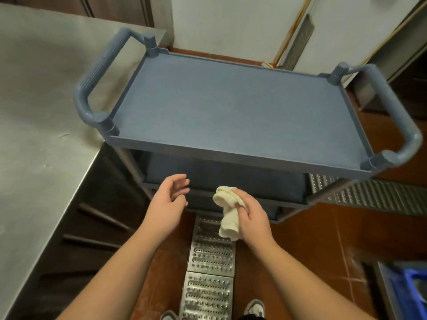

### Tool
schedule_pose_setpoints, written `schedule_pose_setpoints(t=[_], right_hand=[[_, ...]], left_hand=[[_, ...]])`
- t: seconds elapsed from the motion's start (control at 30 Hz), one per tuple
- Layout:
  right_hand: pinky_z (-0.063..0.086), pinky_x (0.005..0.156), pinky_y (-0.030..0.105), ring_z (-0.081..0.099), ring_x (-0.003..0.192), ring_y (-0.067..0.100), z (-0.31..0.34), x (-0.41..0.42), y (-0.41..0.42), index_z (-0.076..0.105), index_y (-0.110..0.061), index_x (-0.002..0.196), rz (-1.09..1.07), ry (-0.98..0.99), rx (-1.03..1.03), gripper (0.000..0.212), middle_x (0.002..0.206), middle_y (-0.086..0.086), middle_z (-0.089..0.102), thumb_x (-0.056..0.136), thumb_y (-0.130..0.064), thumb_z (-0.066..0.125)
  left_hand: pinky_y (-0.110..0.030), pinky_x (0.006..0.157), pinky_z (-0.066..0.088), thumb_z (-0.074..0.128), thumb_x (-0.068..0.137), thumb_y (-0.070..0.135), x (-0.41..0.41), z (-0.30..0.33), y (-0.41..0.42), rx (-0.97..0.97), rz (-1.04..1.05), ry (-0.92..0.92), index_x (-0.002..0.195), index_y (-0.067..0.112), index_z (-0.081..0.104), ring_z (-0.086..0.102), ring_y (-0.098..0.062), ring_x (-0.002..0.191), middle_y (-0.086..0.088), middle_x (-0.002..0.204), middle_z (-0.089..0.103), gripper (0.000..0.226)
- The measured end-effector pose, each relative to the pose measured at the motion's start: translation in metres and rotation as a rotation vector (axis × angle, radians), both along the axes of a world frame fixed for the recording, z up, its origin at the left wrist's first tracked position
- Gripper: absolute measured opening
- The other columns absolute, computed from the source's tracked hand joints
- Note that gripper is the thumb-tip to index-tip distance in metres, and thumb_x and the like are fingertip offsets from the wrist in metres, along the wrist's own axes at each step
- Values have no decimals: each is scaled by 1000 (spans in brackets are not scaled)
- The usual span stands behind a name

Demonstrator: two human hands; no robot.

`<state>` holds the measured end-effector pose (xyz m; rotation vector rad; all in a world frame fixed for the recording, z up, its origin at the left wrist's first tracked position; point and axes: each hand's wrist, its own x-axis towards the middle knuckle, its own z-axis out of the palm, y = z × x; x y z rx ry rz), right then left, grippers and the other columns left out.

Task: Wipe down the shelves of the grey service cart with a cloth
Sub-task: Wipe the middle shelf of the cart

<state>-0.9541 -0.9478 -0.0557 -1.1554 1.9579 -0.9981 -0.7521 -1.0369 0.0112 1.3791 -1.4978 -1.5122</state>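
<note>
R hand grips cloth, L hand loose, empty; wiping prob. not begun; next: cloth onto cart top.

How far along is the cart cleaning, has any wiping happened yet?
Nothing looks clearly done: the top shelf of the cart is bare, and whether it has been wiped cannot be told. In hand: the right hand grips a bunched white cloth in front of the cart's lower shelves, touching none of them; the left hand hovers open beside it. Left, as far as one can tell: wiping the shelves.
</note>
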Motion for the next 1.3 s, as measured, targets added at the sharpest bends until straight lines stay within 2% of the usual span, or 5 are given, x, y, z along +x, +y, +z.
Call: schedule_pose_setpoints(t=[0.43,0.67,1.0,1.13,1.3], right_hand=[[54,94,34,66,105,5,-256,-133,-48,63,-36,120,-342,-47,-548,24,113,-9,69,104,-27,47],[54,93,31,66,111,17,-300,-175,-70,63,-27,124,-365,-173,-813,27,117,-3,71,105,-26,43],[50,99,40,61,109,11,-233,-279,-50,63,-41,114,-422,431,-734,27,113,-12,64,97,-30,46],[42,98,36,55,118,23,-275,-307,-62,58,-22,131,-232,790,-350,33,126,2,62,100,-22,46],[48,95,39,58,117,28,-329,-323,-58,57,-30,130,-74,766,-22,35,130,3,63,96,-29,49]], left_hand=[[-33,86,56,40,85,-13,-100,-345,-61,-267,23,242,117,23,53,63,-15,111,-1,120,62,50],[-38,85,55,36,90,-17,-125,-408,-82,-367,106,364,121,12,51,62,-20,107,-2,114,62,46],[-39,83,54,35,90,-18,-205,-384,-70,-390,16,340,117,13,50,62,-21,105,-3,115,60,44],[-34,79,55,34,88,-20,-232,-389,-61,-405,-31,311,119,13,49,61,-19,104,0,113,59,48],[-30,74,58,35,89,-18,-225,-406,-58,-387,0,367,121,10,50,63,-25,109,-2,113,61,46]])
